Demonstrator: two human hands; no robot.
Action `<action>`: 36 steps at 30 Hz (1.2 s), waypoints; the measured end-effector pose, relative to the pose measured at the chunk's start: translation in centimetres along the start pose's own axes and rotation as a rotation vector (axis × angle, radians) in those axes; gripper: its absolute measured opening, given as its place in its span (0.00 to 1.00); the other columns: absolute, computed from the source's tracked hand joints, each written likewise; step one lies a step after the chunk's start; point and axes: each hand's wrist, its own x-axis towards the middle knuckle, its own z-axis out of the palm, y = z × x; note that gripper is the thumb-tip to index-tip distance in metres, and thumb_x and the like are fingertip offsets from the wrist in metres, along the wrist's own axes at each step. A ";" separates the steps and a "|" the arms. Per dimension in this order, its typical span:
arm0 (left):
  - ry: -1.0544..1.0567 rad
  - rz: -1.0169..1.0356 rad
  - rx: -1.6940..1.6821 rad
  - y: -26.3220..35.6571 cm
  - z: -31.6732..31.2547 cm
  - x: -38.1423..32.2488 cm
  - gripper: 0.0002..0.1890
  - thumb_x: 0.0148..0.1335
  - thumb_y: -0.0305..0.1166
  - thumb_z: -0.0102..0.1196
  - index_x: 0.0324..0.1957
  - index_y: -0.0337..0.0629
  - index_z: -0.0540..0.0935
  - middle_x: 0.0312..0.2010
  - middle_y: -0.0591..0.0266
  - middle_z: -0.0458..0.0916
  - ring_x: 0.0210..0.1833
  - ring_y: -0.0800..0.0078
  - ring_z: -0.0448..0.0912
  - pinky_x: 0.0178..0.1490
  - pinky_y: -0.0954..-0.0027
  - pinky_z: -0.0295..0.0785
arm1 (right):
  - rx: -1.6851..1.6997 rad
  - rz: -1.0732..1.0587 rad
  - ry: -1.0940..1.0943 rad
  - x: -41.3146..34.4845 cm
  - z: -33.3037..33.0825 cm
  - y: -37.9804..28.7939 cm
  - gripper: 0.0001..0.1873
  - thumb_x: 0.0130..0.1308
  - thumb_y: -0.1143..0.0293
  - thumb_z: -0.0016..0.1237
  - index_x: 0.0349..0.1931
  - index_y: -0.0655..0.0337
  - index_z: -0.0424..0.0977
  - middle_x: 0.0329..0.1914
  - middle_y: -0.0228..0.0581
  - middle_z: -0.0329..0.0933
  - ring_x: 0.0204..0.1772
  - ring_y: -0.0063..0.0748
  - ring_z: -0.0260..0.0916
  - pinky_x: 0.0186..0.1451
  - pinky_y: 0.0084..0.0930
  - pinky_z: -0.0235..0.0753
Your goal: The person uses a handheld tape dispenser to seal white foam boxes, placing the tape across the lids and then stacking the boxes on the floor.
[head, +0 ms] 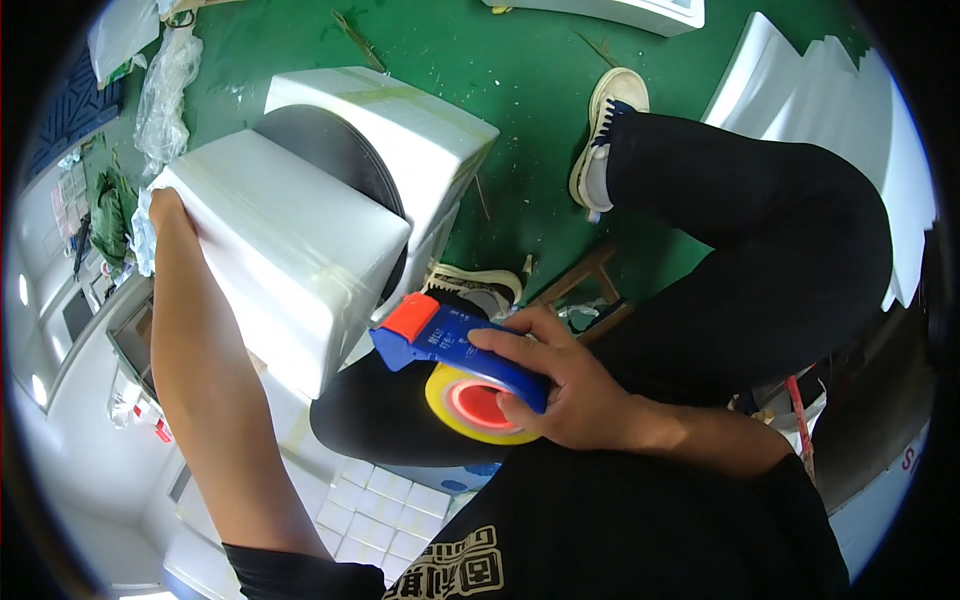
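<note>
My right hand [570, 375] is closed around a blue tape dispenser [480, 345] with a red part at its head. A roll of yellowish packing tape [442, 405] with a red core sits on it. At the left, my left hand [166, 206] rests against the far left corner of a white foam box [285, 217]; its fingers are mostly hidden. Clear tape runs over the box, which is tilted on a round black disc [337, 150]. Behind the disc stands another white foam box [390, 112] with tape along its top.
White foam sheets [810, 97] lean at the upper right. A white foam container [637, 11] stands at the top. Clear plastic wrap [171, 97] lies on the green floor at the upper left. A wooden frame [592, 274] is beside my foot.
</note>
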 end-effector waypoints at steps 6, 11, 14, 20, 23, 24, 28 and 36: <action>0.021 -0.001 -0.024 0.6 0.6 -0.4 0.32 0.71 0.52 0.32 0.63 0.34 0.69 0.59 0.47 0.73 0.59 0.55 0.74 0.62 0.60 0.67 | 0.078 0.050 -0.130 2.0 2.1 0.9 0.32 0.61 0.71 0.59 0.66 0.58 0.63 0.58 0.51 0.58 0.61 0.45 0.63 0.59 0.31 0.72; 0.029 0.020 -0.014 1.5 0.6 -0.9 0.33 0.71 0.53 0.33 0.64 0.35 0.68 0.60 0.48 0.72 0.59 0.55 0.73 0.62 0.60 0.67 | -0.122 -0.075 -0.373 5.1 4.2 2.2 0.30 0.57 0.71 0.57 0.61 0.58 0.67 0.53 0.56 0.63 0.49 0.56 0.72 0.53 0.39 0.75; 0.072 0.031 0.043 0.0 -1.2 -1.1 0.33 0.71 0.53 0.34 0.64 0.35 0.67 0.61 0.49 0.72 0.60 0.55 0.73 0.62 0.60 0.67 | -0.337 -0.022 -0.610 6.6 6.6 0.7 0.27 0.52 0.74 0.50 0.56 0.55 0.73 0.56 0.60 0.65 0.47 0.58 0.75 0.52 0.43 0.75; 0.055 0.345 -0.438 1.6 -5.1 -13.6 0.30 0.73 0.48 0.36 0.61 0.28 0.70 0.61 0.46 0.71 0.65 0.56 0.67 0.68 0.64 0.59 | -0.189 -0.117 -0.484 5.6 -2.4 -1.8 0.31 0.50 0.68 0.58 0.59 0.52 0.73 0.55 0.50 0.70 0.54 0.45 0.73 0.58 0.34 0.72; 0.080 0.814 -0.198 -5.7 -7.5 -18.5 0.25 0.73 0.39 0.39 0.65 0.31 0.66 0.66 0.50 0.67 0.70 0.57 0.62 0.73 0.65 0.51 | 0.601 -0.079 -0.124 5.2 -3.6 -2.5 0.28 0.59 0.70 0.55 0.61 0.61 0.69 0.59 0.45 0.72 0.61 0.39 0.70 0.65 0.36 0.70; 0.141 0.605 -0.337 -12.3 -9.1 -16.6 0.26 0.73 0.39 0.40 0.67 0.32 0.63 0.69 0.51 0.62 0.72 0.59 0.59 0.73 0.63 0.50 | 0.842 -0.141 -0.143 7.5 -2.1 -2.7 0.27 0.61 0.69 0.53 0.62 0.62 0.67 0.60 0.44 0.71 0.62 0.40 0.70 0.65 0.39 0.69; -0.254 -0.238 -1.177 -19.3 -7.0 -20.2 0.37 0.72 0.55 0.37 0.70 0.34 0.56 0.72 0.51 0.55 0.74 0.60 0.54 0.75 0.60 0.48 | 1.400 -0.413 -0.203 23.1 2.0 -3.6 0.26 0.70 0.62 0.44 0.62 0.68 0.61 0.62 0.45 0.70 0.62 0.40 0.70 0.69 0.44 0.66; -0.715 -0.163 -1.330 -24.9 -3.7 -20.0 0.29 0.70 0.43 0.44 0.68 0.40 0.59 0.63 0.49 0.67 0.61 0.55 0.71 0.62 0.56 0.70 | 1.078 -0.222 0.039 25.4 10.1 -4.1 0.21 0.64 0.71 0.45 0.57 0.55 0.61 0.48 0.39 0.71 0.52 0.36 0.71 0.60 0.36 0.72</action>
